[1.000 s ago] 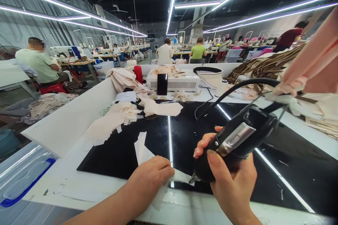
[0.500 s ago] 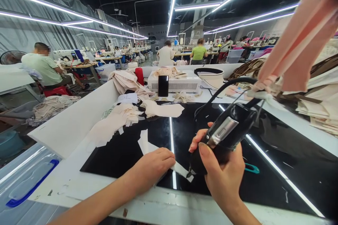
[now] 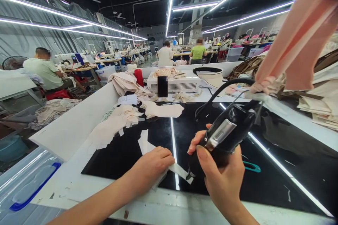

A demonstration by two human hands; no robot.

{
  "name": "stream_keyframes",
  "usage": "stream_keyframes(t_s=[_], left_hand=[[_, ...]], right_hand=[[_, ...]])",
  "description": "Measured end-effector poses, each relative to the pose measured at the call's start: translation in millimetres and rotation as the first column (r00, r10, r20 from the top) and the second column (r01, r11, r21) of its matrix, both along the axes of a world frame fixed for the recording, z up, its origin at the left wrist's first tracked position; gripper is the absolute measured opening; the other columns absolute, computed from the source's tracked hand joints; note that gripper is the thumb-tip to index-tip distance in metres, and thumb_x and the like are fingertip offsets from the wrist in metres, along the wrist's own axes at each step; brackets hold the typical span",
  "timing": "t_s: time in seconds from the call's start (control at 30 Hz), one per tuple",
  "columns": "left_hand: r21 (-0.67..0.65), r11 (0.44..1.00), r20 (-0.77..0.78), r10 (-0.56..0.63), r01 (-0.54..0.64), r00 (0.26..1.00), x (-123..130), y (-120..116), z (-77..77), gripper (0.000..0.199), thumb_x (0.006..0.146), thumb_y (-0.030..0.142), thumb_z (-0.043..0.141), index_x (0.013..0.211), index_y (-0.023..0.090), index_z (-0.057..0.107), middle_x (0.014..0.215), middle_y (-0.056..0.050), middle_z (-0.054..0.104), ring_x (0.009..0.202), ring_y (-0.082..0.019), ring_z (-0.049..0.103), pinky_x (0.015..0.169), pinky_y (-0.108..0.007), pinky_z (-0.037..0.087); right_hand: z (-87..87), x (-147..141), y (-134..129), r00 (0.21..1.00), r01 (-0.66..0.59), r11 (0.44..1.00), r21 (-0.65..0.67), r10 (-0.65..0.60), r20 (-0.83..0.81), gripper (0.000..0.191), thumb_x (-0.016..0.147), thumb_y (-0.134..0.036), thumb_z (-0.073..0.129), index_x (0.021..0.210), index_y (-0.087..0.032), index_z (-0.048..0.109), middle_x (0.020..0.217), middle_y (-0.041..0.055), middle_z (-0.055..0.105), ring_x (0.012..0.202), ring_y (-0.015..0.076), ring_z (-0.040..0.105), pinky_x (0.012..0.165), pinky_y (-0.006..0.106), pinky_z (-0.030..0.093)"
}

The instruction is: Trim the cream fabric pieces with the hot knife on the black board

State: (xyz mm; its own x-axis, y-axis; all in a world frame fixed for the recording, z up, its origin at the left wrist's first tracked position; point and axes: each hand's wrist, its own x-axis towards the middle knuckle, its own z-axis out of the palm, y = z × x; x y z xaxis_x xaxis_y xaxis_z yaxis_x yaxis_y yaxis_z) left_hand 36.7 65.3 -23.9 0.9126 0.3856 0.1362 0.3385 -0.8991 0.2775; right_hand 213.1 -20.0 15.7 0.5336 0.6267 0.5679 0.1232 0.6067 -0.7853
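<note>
My right hand is wrapped round a black handheld power tool with a silver plate on its side. The tool's tip touches the right end of a narrow white strip on the glossy black board. On the strip's left part lies my left hand, its fingers curled together and holding it down. A white piece shows beyond my left hand. Pink cloth is tied around the cord above the tool.
Cream fabric pieces lie at the back left, near a phone and a white box. A teal tool sits right of my right hand. Fabric stacks stand far right. People sit at distant tables.
The view has shifted slightly. My right hand and the tool have moved a little left; both hands keep their hold.
</note>
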Motion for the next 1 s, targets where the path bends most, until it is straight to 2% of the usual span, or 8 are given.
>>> stream_keyframes(t_s=[0.2, 0.43, 0.63, 0.7, 0.77, 0.87, 1.0], left_hand=[[0.069, 0.997, -0.064, -0.013, 0.017, 0.998, 0, -5, 10.9, 0.020, 0.091, -0.001, 0.060, 0.101, 0.017, 0.060, 0.103, -0.003, 0.064, 0.100, -0.020, 0.059, 0.090, -0.030, 0.052], [0.198, 0.980, -0.012, -0.030, 0.032, 0.999, -4, -6, 5.9, 0.019, 0.098, 0.000, 0.051, 0.099, 0.017, 0.059, 0.100, -0.003, 0.065, 0.095, -0.019, 0.061, 0.082, -0.029, 0.051], [0.202, 0.979, -0.091, 0.030, -0.011, 0.995, -9, -17, 9.0, 0.020, 0.098, 0.000, 0.051, 0.095, 0.019, 0.057, 0.095, 0.000, 0.062, 0.086, -0.017, 0.062, 0.073, -0.026, 0.049], [0.231, 0.973, -0.124, 0.039, -0.010, 0.991, -8, -24, 11.2, 0.015, 0.100, 0.006, 0.053, 0.093, 0.019, 0.057, 0.092, -0.001, 0.062, 0.084, -0.018, 0.062, 0.073, -0.028, 0.052], [0.260, 0.966, -0.144, 0.040, -0.001, 0.989, -6, -31, 13.0, 0.004, 0.103, 0.020, 0.061, 0.099, 0.019, 0.059, 0.095, -0.002, 0.062, 0.086, -0.021, 0.063, 0.075, -0.031, 0.056], [0.298, 0.954, -0.124, 0.044, -0.005, 0.991, -4, -39, 12.3, 0.037, 0.095, 0.044, 0.074, 0.119, 0.019, 0.059, 0.102, -0.006, 0.064, 0.092, -0.026, 0.065, 0.078, -0.038, 0.060], [0.344, 0.939, -0.045, 0.027, -0.010, 0.999, -6, -46, 1.0, 0.068, 0.083, 0.057, 0.081, 0.133, 0.019, 0.055, 0.109, -0.012, 0.066, 0.098, -0.031, 0.066, 0.087, -0.044, 0.061]], right_hand=[[3.5, -4, 0, 0.999, 0.031, 0.999, 0.019, -0.031, -0.008, 0.023, 0.086, -0.022, 0.075, 0.104, -0.028, 0.063, 0.081, -0.0029, 0.071, 0.061, 0.0121, 0.067, 0.059, 0.025, 0.058], [3.5, -6, 1, 0.999, 0.040, 0.999, 0.007, -0.040, -0.004, 0.023, 0.086, -0.022, 0.075, 0.104, -0.029, 0.063, 0.082, -0.0034, 0.071, 0.061, 0.0117, 0.067, 0.060, 0.024, 0.060], [-0.1, -6, -2, 1.000, 0.009, 1.000, 0.003, -0.009, 0.013, 0.021, 0.088, -0.024, 0.075, 0.105, -0.029, 0.063, 0.084, -0.0022, 0.071, 0.064, 0.0131, 0.068, 0.062, 0.026, 0.060], [-1.8, -6, -4, 1.000, -0.011, 1.000, 0.002, 0.011, 0.024, 0.021, 0.090, -0.023, 0.074, 0.106, -0.030, 0.063, 0.085, -0.0023, 0.071, 0.065, 0.0128, 0.068, 0.063, 0.026, 0.061], [-2.9, -5, -5, 0.999, -0.025, 1.000, 0.002, 0.025, 0.029, 0.022, 0.090, -0.023, 0.074, 0.108, -0.030, 0.063, 0.086, -0.0026, 0.071, 0.066, 0.0125, 0.068, 0.063, 0.025, 0.061], [-3.0, -5, -5, 0.999, -0.039, 0.999, 0.000, 0.039, 0.017, 0.022, 0.091, -0.024, 0.074, 0.108, -0.031, 0.063, 0.086, -0.0033, 0.071, 0.066, 0.0118, 0.068, 0.063, 0.024, 0.061], [-1.9, -5, -4, 0.999, -0.049, 0.999, -0.008, 0.049, -0.015, 0.023, 0.090, -0.024, 0.076, 0.109, -0.031, 0.065, 0.087, -0.0034, 0.073, 0.068, 0.0115, 0.070, 0.066, 0.023, 0.062]])
